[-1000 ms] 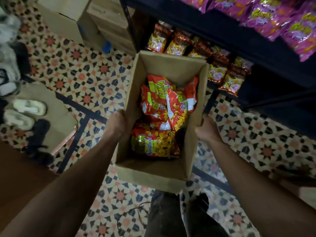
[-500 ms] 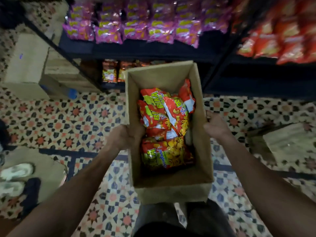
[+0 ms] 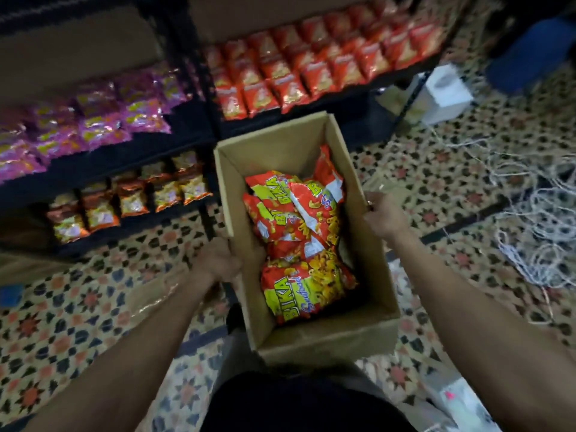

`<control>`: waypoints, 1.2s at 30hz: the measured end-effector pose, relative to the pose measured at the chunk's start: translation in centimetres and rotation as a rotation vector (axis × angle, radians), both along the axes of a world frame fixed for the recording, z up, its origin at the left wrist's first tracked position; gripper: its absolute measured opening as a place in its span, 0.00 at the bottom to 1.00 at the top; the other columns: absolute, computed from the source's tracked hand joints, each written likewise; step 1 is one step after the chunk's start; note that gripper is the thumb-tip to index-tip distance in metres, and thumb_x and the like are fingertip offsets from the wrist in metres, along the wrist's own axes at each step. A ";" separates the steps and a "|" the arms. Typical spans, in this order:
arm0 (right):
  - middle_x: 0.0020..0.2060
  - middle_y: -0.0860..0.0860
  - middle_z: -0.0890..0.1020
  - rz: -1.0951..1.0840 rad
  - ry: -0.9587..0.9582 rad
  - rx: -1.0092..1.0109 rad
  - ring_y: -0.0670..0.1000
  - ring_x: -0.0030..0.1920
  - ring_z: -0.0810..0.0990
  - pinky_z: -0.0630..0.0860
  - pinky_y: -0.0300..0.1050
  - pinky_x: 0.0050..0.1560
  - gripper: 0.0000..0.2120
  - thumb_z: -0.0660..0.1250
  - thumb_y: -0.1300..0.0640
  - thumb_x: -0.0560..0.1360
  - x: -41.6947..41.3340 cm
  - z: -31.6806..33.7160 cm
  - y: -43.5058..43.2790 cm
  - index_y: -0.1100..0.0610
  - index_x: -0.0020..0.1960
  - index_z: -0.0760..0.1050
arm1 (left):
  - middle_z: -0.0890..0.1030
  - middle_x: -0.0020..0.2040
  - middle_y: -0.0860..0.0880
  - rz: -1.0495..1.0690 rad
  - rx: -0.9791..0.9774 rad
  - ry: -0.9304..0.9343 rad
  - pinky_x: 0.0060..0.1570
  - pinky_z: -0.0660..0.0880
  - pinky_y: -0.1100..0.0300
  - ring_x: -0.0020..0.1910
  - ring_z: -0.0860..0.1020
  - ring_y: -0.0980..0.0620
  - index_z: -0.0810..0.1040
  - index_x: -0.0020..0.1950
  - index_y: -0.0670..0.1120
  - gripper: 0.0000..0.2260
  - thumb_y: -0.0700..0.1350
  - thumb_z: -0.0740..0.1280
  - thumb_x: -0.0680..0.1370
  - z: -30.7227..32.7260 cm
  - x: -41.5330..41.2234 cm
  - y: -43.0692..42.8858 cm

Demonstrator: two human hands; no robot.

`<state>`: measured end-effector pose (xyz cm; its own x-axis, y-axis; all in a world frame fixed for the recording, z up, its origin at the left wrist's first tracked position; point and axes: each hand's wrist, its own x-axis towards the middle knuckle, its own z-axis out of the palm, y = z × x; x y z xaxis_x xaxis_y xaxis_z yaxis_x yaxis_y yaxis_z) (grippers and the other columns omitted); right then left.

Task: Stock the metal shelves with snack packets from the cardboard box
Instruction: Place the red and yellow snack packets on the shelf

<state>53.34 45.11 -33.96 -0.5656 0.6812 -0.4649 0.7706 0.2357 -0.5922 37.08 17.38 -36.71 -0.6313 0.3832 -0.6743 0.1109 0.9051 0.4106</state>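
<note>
1. Closest in: the cardboard box (image 3: 327,338) is carried clear of the patterned floor (image 3: 78,322), its near wall just above the person's dark clothing.
2. The left hand (image 3: 218,263) clamps the box's left wall about midway along. The fingers wrap the cardboard and their tips are hidden.
3. The right hand (image 3: 383,216) grips further up the right rim, fingers curled over its top edge.
4. Inside lie the snack packets (image 3: 299,244): glossy, puffed, red and yellow with big BIKA lettering. 1 lies flat at the box's near end, and several overlap at a tilt toward the far right corner. The walls stand well above the pile, so nothing looks ready to spill.
5. My read is that the box is being brought to the shelving. The 2 grips are staggered, so keep the box level. Set it down close to a shelf's front edge, which frees a hand for picking.
6. Beyond the far wall are the metal shelves (image 3: 193,132). Orange-brown packets (image 3: 131,201) line the lower left shelf's front edge. Pink packets (image 3: 93,120) sit above, and red packets (image 3: 311,67) fill the right bay. All of it is blurred.
7. Far right, tangled white cord (image 3: 536,213) sprawls over the floor, so mind the feet.
</note>
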 end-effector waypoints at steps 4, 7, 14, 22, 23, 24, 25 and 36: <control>0.46 0.54 0.85 -0.180 -0.008 0.000 0.57 0.47 0.83 0.82 0.51 0.47 0.14 0.66 0.60 0.72 5.1 -0.3 5.8 0.50 0.55 0.82 | 0.80 0.43 0.50 -0.116 0.060 0.033 0.45 0.80 0.59 0.45 0.81 0.49 0.78 0.48 0.48 0.07 0.39 0.71 0.72 0.6 1.6 7.5; 0.46 0.53 0.85 -0.290 0.023 -0.013 0.55 0.45 0.84 0.83 0.54 0.48 0.17 0.66 0.59 0.72 7.7 -0.8 9.7 0.46 0.57 0.82 | 0.82 0.48 0.52 -0.216 0.132 0.033 0.50 0.80 0.55 0.48 0.81 0.51 0.82 0.51 0.46 0.10 0.40 0.71 0.71 -0.2 1.4 13.1; 0.46 0.48 0.86 -0.524 0.063 0.005 0.53 0.44 0.85 0.83 0.54 0.48 0.20 0.67 0.57 0.71 10.1 -2.7 18.1 0.37 0.58 0.79 | 0.82 0.46 0.48 -0.369 0.115 0.056 0.36 0.79 0.59 0.42 0.81 0.50 0.80 0.53 0.45 0.09 0.40 0.69 0.74 -2.4 -0.4 27.5; 0.46 0.47 0.85 -0.764 0.044 -0.008 0.51 0.44 0.84 0.83 0.53 0.48 0.16 0.67 0.52 0.75 6.5 -7.2 25.5 0.39 0.61 0.78 | 0.83 0.46 0.50 -0.573 0.100 -0.003 0.44 0.81 0.53 0.44 0.81 0.47 0.77 0.56 0.50 0.13 0.41 0.70 0.72 -7.4 -7.1 42.2; 0.47 0.48 0.85 -0.806 0.034 -0.006 0.52 0.44 0.84 0.83 0.53 0.47 0.16 0.67 0.52 0.76 5.7 -8.3 26.7 0.40 0.62 0.78 | 0.82 0.47 0.50 -0.610 0.082 0.001 0.45 0.81 0.54 0.45 0.81 0.47 0.77 0.55 0.49 0.12 0.42 0.70 0.72 -8.4 -8.2 44.5; 0.48 0.49 0.85 -0.820 0.025 -0.006 0.53 0.43 0.84 0.83 0.53 0.48 0.16 0.66 0.54 0.77 5.1 -8.8 27.2 0.42 0.63 0.78 | 0.82 0.47 0.50 -0.635 0.061 0.004 0.46 0.80 0.54 0.46 0.81 0.47 0.78 0.55 0.48 0.12 0.43 0.71 0.72 -9.0 -9.0 45.8; 0.48 0.50 0.85 -0.833 0.010 -0.001 0.53 0.43 0.83 0.83 0.54 0.48 0.17 0.66 0.56 0.77 4.5 -9.9 28.0 0.42 0.63 0.78 | 0.83 0.48 0.49 -0.646 0.056 0.006 0.47 0.80 0.53 0.46 0.81 0.47 0.78 0.55 0.48 0.12 0.43 0.70 0.72 -9.8 -9.8 47.3; 0.48 0.49 0.84 -0.861 -0.036 -0.146 0.54 0.47 0.84 0.82 0.53 0.49 0.16 0.65 0.61 0.78 1.9 -17.2 29.7 0.46 0.62 0.79 | 0.81 0.57 0.42 -0.723 -0.110 0.019 0.54 0.78 0.51 0.54 0.80 0.42 0.72 0.69 0.45 0.22 0.40 0.70 0.75 -16.0 -12.0 51.2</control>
